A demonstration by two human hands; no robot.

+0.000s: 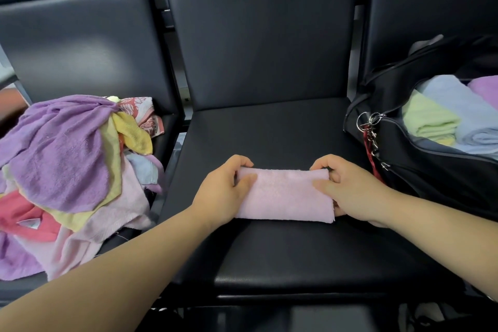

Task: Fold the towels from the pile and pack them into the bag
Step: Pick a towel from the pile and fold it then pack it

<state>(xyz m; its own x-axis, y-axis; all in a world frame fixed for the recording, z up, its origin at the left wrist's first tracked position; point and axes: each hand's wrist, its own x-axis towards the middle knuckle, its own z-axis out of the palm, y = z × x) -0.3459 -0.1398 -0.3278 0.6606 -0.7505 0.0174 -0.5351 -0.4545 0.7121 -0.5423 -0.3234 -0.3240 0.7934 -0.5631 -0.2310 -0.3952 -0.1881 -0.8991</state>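
Observation:
A folded pink towel (285,195) lies on the middle black seat (269,137). My left hand (223,191) grips its left end, thumb on top and fingers curled over the far edge. My right hand (347,191) grips its right end the same way. The pile of unfolded towels (67,170), purple, yellow, pink and red, covers the left seat. The black bag (420,167) stands open on the right seat, with folded green (428,121), blue (463,113) and purple (485,87) towels inside.
Dark padded seat backs rise behind all three seats. A metal key ring with a chain and red strap (370,127) hangs on the bag's left side. The front half of the middle seat is bare.

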